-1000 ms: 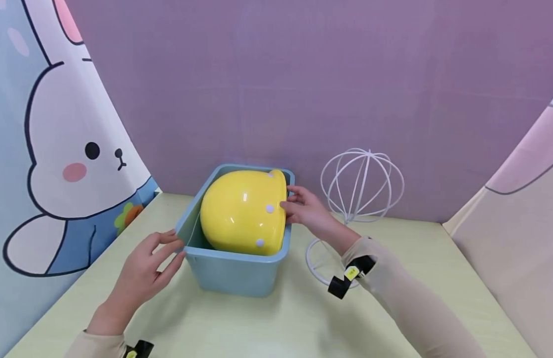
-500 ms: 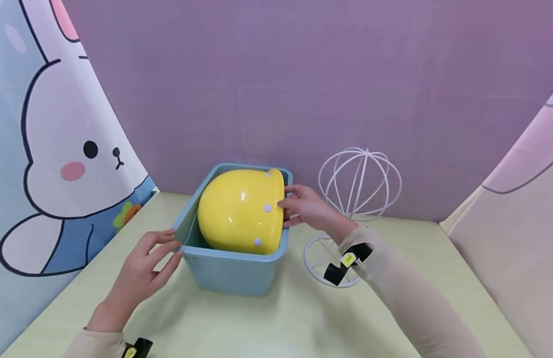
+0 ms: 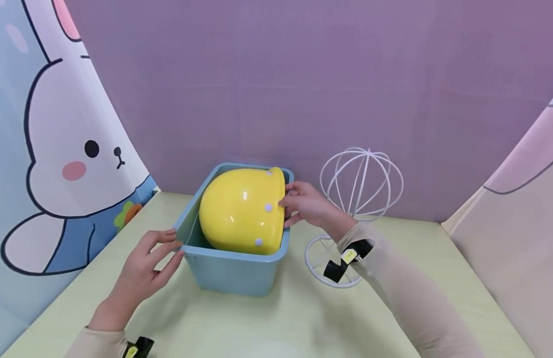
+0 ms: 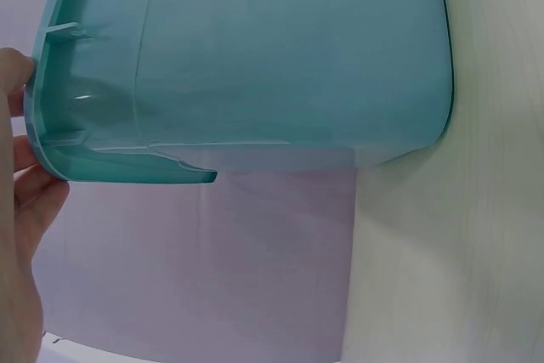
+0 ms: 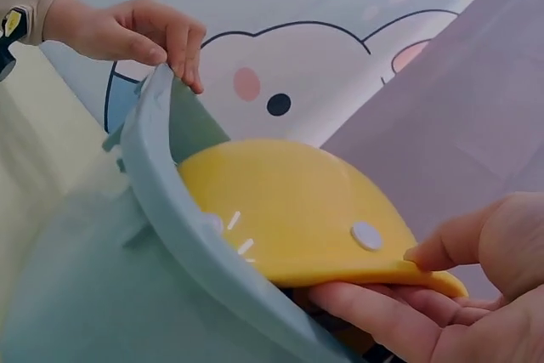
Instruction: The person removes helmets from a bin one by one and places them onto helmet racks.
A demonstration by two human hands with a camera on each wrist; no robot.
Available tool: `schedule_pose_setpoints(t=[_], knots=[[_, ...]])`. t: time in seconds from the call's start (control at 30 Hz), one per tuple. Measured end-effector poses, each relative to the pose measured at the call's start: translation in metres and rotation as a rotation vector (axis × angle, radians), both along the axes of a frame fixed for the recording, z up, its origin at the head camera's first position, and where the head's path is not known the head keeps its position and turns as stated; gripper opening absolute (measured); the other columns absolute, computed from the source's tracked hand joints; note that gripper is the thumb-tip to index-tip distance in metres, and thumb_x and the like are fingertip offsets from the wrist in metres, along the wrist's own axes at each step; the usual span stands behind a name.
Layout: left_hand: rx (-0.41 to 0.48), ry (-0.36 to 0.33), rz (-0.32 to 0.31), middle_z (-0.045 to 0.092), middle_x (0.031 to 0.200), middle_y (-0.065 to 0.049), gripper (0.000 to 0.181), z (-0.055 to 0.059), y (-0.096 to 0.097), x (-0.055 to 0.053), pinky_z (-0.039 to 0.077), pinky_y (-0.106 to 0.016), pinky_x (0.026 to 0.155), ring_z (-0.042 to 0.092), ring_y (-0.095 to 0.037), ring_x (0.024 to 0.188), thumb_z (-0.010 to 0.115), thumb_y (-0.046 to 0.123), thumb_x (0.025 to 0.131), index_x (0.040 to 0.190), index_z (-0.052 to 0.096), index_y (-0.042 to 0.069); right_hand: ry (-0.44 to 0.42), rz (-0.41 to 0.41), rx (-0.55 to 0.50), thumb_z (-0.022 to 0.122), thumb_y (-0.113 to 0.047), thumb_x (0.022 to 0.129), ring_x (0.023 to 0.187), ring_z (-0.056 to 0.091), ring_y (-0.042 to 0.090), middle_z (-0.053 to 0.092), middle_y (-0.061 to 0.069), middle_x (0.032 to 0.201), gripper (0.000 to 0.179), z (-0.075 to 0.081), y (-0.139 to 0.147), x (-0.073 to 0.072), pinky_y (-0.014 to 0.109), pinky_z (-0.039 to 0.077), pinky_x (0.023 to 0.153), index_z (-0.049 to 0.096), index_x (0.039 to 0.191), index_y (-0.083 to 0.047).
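A glossy yellow helmet (image 3: 240,211) with white round studs lies on its side in a light blue plastic bin (image 3: 238,272). My right hand (image 3: 309,204) pinches the helmet's rim at the bin's right side. In the right wrist view, the thumb (image 5: 442,252) is on the outer shell and the other fingers go under the edge; a dark interior shows only in part. At the bin's near left corner, my left hand (image 3: 142,263) holds the bin's rim between thumb and fingers, as the left wrist view shows too. The helmet's lower part is hidden by the bin.
To the right of the bin stands a white wire stand (image 3: 363,184) with a globe-shaped top and a ring base, partly behind the right forearm. A purple cloth (image 3: 267,84) hangs behind the pale table (image 3: 240,328). A rabbit-print cloth (image 3: 57,149) hangs at left.
The right hand's fingers have shifted slightly on the helmet's rim, and the helmet's far edge sits a touch higher. The left hand has stayed at the bin's corner.
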State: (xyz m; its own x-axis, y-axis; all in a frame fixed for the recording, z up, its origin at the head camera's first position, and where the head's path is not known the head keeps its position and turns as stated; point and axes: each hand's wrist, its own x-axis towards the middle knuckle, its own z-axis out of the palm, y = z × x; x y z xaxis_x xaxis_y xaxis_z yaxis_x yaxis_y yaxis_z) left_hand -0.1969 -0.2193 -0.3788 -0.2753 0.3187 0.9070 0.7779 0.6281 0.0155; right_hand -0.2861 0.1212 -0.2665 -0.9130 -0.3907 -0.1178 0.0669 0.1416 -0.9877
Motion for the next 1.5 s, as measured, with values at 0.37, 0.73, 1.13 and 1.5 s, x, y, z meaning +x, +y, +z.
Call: schedule_pose_setpoints(t=[0.37, 0.73, 1.13, 1.5], knots=[[-0.013, 0.007, 0.005, 0.060, 0.088, -0.014, 0.051, 0.002, 0.002, 0.001, 0.037, -0.013, 0.104, 0.065, -0.035, 0.091, 0.052, 0.042, 0.103, 0.087, 0.073, -0.001, 0.033, -0.072, -0.049, 0.057, 0.008, 0.090, 0.064, 0.068, 0.021, 0.067, 0.016, 0.100, 0.044, 0.005, -0.003, 0.000, 0.038, 0.060, 0.056, 0.044, 0.133, 0.010], [-0.031, 0.001, 0.016, 0.061, 0.087, -0.014, 0.052, 0.007, 0.001, 0.001, 0.036, -0.011, 0.103, 0.065, -0.035, 0.090, 0.051, 0.044, 0.103, 0.086, 0.073, 0.000, 0.058, -0.136, -0.167, 0.055, 0.006, 0.091, 0.065, 0.066, 0.018, 0.065, 0.014, 0.101, 0.050, 0.030, 0.002, 0.006, 0.032, 0.059, 0.052, 0.045, 0.140, 0.008], [-0.036, -0.008, 0.028, 0.060, 0.087, -0.013, 0.054, 0.007, 0.002, -0.001, 0.034, -0.010, 0.102, 0.066, -0.034, 0.089, 0.050, 0.047, 0.103, 0.085, 0.073, 0.001, 0.038, -0.296, -0.376, 0.057, 0.003, 0.096, 0.079, 0.073, 0.022, 0.067, 0.020, 0.117, 0.042, 0.057, 0.007, 0.013, 0.036, 0.060, 0.064, 0.052, 0.138, 0.002], [-0.062, -0.074, 0.036, 0.059, 0.090, -0.013, 0.050, 0.006, -0.002, 0.002, 0.032, -0.010, 0.105, 0.064, -0.035, 0.092, 0.049, 0.044, 0.104, 0.089, 0.072, 0.001, 0.043, -0.396, -0.694, 0.051, 0.013, 0.092, 0.061, 0.069, 0.022, 0.069, 0.012, 0.083, 0.019, 0.076, 0.012, 0.020, 0.033, 0.057, 0.047, 0.064, 0.105, 0.006]])
